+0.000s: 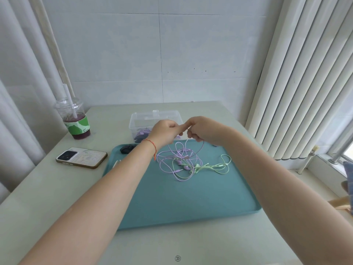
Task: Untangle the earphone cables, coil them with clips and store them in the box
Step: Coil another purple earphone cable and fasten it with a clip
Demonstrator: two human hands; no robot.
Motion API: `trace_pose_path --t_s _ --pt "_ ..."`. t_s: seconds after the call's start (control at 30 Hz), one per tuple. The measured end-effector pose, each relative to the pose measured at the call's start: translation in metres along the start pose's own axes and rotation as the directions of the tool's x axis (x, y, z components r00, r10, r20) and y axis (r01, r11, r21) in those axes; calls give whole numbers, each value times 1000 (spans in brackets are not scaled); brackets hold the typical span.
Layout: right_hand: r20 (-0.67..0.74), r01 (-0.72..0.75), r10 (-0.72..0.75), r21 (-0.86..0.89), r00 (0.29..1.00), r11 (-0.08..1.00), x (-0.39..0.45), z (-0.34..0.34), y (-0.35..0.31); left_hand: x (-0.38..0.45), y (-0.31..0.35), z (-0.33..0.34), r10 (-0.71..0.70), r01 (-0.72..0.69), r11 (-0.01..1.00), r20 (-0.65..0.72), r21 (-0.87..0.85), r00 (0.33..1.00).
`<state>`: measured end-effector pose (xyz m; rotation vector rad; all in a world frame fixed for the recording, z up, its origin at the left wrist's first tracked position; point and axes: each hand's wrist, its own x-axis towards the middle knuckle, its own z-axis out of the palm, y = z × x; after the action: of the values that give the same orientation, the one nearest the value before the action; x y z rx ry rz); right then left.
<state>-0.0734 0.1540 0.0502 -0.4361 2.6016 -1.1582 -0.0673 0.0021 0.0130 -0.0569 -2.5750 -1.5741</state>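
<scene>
Fingers (172,129) of the left hand (165,131) and right hand (200,130) pinch a purple cable (198,150) raised above the tray (172,197). Purple and green earphones (188,164) lie tangled there (loops overlapping). Behind, the clear box (137,121) holds purple pieces.

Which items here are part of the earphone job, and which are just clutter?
Job: purple cable, pinched by left hand and right hand; green cable tangled with it; clear box; teal tray; dark clip-like item, likely.

Clutter: phone, drink cup.
</scene>
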Motion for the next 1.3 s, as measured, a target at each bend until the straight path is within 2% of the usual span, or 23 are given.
trace_pose_path --t_s 0.07,0.13,0.2,0.23,0.27,0.33,0.4,0.43,0.47,0.5,0.53,0.6,0.67,0.7,0.77,0.83,0.9,0.97,1.07,1.13,1.2,1.27,1.3 --pt "15 8 -6 -131 1000 991 -6 -4 1 1 -1 1 -30 32 998 37 -63 999" --pt "17 39 -37 -184 999 982 -5 -8 2 0 -3 0 -31 40 989 68 -140 997" --pt "-83 82 -90 -103 992 991 2 -11 2 0 -7 0 -28 44 976 74 -213 997" --pt "-194 101 -94 25 977 995 8 -13 3 1 -10 0 -30 48 971 77 -236 997" --pt "-348 139 -69 180 935 974 14 -16 4 1 -14 0 -32 52 969 87 -242 996" --pt "-664 271 25 338 747 901 20 -26 7 2 -23 0 -45 71 973 118 -220 992" --pt "-809 326 105 347 579 880 17 -39 11 2 -31 -3 -63 89 977 139 -193 988" --pt "-828 295 120 326 547 898 15 -43 14 2 -34 -5 -69 96 975 135 -201 988" --pt "-824 248 116 297 555 922 14 -45 19 2 -35 -7 -70 96 971 124 -219 990" --pt "-788 174 106 262 607 949 15 -46 25 2 -34 -9 -63 89 967 112 -239 992" --pt "-718 80 104 217 688 973 17 -45 30 3 -31 -10 -49 73 964 99 -254 994" --pt "-492 -127 173 126 853 984 21 -41 36 2 -19 -12 -1 20 960 69 -278 998" --pt "-338 -281 241 -72 910 957 21 -33 37 1 -5 -13 52 -43 959 25 -279 998" --pt "-338 -310 239 -171 910 935 22 -29 37 1 2 -13 75 -72 965 2 -253 997" --pt "-420 -232 114 -240 900 943 20 -22 33 1 12 -13 113 -114 983 -12 -145 994" --pt "-462 -1 -118 -248 879 969 16 -17 25 2 17 -11 139 -139 990 20 -10 990" --pt "-400 220 -318 -272 860 937 12 -12 12 1 21 -8 142 -152 981 88 121 986" --pt "-330 317 -382 -234 863 919 7 -5 1 1 22 -4 139 -164 954 115 250 984" --pt "-333 345 -375 -149 865 927 -1 6 -9 0 21 0 140 -164 916 90 366 986" --pt "-347 346 -363 -112 865 932 2 9 -9 2 20 2 122 -144 930 86 337 989" --pt "-328 301 -302 -54 895 952 6 11 -8 1 20 1 59 -65 988 46 142 997" --pt "-292 243 -230 10 928 970 9 14 -5 0 21 -2 7 -3 997 52 -79 999" --pt "-272 211 -199 15 941 977 9 15 -6 -1 21 -4 2 7 993 73 -119 997"
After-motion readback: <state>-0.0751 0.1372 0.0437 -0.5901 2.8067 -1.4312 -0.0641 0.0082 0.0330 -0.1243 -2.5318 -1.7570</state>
